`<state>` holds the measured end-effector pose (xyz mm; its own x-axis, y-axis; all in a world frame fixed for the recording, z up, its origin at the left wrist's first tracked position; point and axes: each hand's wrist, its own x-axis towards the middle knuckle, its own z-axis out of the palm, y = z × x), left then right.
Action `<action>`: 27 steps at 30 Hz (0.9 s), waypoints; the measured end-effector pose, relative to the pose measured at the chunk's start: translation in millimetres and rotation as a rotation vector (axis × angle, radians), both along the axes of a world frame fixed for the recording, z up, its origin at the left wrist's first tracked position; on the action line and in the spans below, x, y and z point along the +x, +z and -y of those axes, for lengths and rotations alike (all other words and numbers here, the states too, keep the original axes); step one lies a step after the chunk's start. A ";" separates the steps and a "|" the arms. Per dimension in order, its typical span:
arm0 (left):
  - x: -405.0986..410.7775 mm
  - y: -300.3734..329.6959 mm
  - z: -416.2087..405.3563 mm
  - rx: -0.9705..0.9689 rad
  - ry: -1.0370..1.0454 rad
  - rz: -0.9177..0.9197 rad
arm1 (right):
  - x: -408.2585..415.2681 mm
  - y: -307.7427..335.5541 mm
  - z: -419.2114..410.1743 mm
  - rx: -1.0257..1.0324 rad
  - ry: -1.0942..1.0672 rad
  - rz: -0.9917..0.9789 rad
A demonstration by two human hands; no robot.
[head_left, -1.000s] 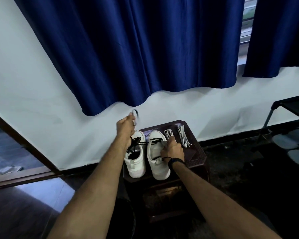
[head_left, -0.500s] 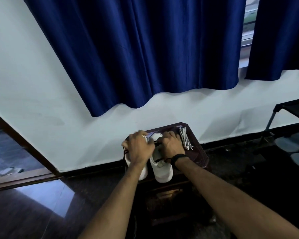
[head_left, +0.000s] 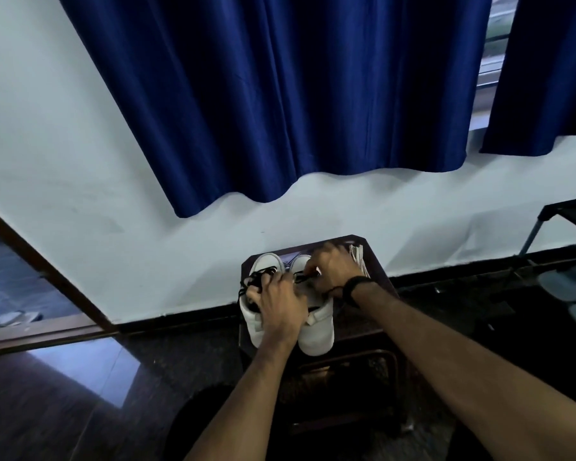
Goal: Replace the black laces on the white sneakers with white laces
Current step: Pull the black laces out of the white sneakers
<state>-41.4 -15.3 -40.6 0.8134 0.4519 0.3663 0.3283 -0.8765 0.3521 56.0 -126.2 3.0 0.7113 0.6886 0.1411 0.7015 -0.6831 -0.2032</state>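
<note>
Two white sneakers (head_left: 316,337) side by side on dark stool (head_left: 379,261), heels at near edge. Left hand (head_left: 280,304) curled in black laces (head_left: 256,277); right hand (head_left: 333,267) pinching lace at right shoe. White laces (head_left: 358,254) by right edge.

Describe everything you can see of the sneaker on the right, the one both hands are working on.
The right sneaker is white, smooth and leather-like, toe pointing at the wall and heel towards the camera. It stands upright on the dark stool, side by side with the left sneaker. Black lace still crosses its upper eyelets. The right hand pinches at that lace; the left hand lies across both shoes. A strap-like tab crosses its heel.
</note>
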 end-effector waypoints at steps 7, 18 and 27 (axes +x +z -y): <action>-6.9 5.0 3.8 0.041 0.042 -0.030 | -20.0 -12.2 -28.5 -0.105 0.006 0.266; -6.2 11.0 10.8 0.098 0.111 -0.044 | 11.9 -11.0 32.8 0.412 -0.631 -0.288; -3.4 8.5 7.4 0.026 0.082 -0.112 | -21.8 -3.2 -28.2 -0.161 0.032 0.167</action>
